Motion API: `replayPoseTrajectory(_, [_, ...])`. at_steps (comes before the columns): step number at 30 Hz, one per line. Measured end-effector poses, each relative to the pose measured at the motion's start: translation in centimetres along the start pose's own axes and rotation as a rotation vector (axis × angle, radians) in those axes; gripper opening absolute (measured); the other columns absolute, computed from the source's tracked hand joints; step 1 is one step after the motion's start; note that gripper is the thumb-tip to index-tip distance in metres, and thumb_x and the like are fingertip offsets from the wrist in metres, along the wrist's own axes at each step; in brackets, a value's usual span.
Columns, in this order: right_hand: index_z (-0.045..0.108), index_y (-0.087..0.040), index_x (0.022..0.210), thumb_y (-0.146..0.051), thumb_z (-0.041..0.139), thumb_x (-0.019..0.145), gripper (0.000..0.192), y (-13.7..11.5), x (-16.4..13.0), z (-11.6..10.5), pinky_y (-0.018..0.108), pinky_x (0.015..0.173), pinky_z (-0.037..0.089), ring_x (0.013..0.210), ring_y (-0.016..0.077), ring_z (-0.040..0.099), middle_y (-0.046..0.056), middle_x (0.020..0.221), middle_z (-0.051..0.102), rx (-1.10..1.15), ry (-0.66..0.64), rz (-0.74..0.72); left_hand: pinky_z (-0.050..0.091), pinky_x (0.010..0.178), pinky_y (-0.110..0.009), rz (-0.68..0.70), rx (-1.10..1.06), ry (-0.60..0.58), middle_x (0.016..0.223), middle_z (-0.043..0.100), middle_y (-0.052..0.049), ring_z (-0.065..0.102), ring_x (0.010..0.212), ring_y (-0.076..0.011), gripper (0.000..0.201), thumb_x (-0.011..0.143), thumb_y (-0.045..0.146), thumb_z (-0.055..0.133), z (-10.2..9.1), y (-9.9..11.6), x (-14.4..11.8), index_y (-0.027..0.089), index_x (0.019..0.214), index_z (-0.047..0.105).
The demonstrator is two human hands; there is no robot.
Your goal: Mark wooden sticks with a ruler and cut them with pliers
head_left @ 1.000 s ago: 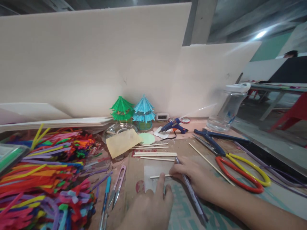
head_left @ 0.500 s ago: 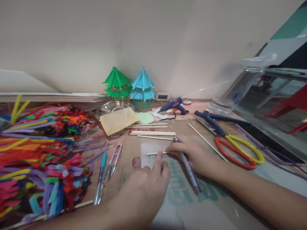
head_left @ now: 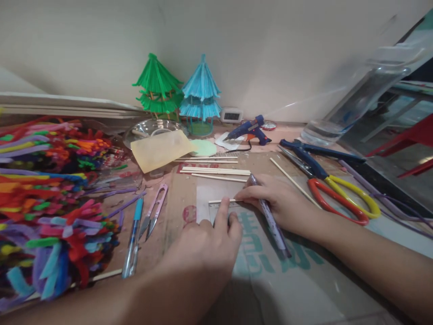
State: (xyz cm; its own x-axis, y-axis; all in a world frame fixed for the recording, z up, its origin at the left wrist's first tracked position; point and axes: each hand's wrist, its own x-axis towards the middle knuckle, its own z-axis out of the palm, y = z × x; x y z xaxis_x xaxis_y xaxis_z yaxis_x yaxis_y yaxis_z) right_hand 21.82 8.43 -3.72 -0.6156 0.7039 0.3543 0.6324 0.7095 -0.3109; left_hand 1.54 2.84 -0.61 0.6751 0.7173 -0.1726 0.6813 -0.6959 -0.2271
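My left hand (head_left: 206, 243) presses down on a clear ruler (head_left: 216, 208) lying on the cardboard, its index finger near a short wooden stick (head_left: 219, 201). My right hand (head_left: 277, 203) holds a purple pen (head_left: 270, 221) between its fingers, and its fingertips touch the right end of that stick. Several longer wooden sticks (head_left: 216, 171) lie just beyond. A green paper pagoda (head_left: 157, 85) and a blue paper pagoda (head_left: 200, 92) stand by the wall.
A heap of coloured pipe cleaners (head_left: 50, 189) fills the left. A blue pen (head_left: 132, 239) and thread snips (head_left: 154, 215) lie beside it. A glue gun (head_left: 248, 130), blue pliers (head_left: 307, 155), red-yellow scissors (head_left: 341, 203) and a water bottle (head_left: 355, 104) sit at the right.
The view has tilted down and nearer the table. Both hands stay on the stick and ruler, shifting only slightly.
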Motion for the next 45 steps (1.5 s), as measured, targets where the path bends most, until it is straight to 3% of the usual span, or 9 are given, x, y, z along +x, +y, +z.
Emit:
replayPoseTrajectory(6, [0.070,-0.022,0.096,-0.025,0.048,0.096,0.022,-0.1,0.0,0.0,0.029,0.066,0.042,0.079,0.0189,0.055,0.006,0.084,0.060,-0.005,0.011,-0.014,0.051,0.040,-0.034,0.012,-0.036,0.002,0.138,0.046,-0.031,0.071,0.060,-0.0279,0.048,0.087,0.009,0.039,-0.3,-0.1,0.0,0.010,0.133,0.054])
replayPoseTrajectory(13, [0.070,-0.025,0.107,-0.028,0.054,0.094,0.021,-0.8,0.1,0.1,0.027,0.065,0.043,0.077,0.0166,0.056,0.005,0.085,0.058,0.052,0.020,-0.018,0.048,0.039,-0.031,0.028,0.001,0.016,0.133,0.054,-0.030,0.070,0.057,-0.0249,0.048,0.088,0.012,0.039,-0.1,0.0,0.0,0.010,0.133,0.054])
replayPoseTrajectory(20, [0.071,-0.024,0.105,-0.025,0.054,0.094,0.020,-0.8,0.2,0.1,0.029,0.067,0.044,0.079,0.0175,0.057,0.006,0.087,0.058,0.083,0.007,-0.014,0.051,0.039,-0.030,-0.007,0.136,0.337,0.127,0.061,-0.025,0.066,0.049,-0.0202,0.036,0.085,0.013,0.048,1.4,0.3,-0.6,0.012,0.117,0.065])
replayPoseTrajectory(24, [0.072,-0.023,0.104,-0.026,0.053,0.095,0.021,-0.7,0.3,0.1,0.029,0.067,0.044,0.078,0.0176,0.057,0.006,0.086,0.058,0.091,0.000,-0.009,0.049,0.036,-0.028,-0.025,0.161,0.423,0.121,0.066,-0.022,0.064,0.045,-0.0186,0.032,0.081,0.012,0.048,1.4,0.4,-0.6,0.012,0.105,0.070])
replayPoseTrajectory(45, [0.071,-0.024,0.104,-0.023,0.055,0.093,0.019,-0.6,0.2,0.3,0.028,0.067,0.043,0.080,0.0174,0.056,0.005,0.086,0.058,0.092,0.008,-0.024,0.050,0.036,-0.029,-0.025,0.173,0.458,0.117,0.069,-0.020,0.063,0.042,-0.0187,0.035,0.078,0.009,0.046,1.4,0.3,-0.7,0.013,0.102,0.071])
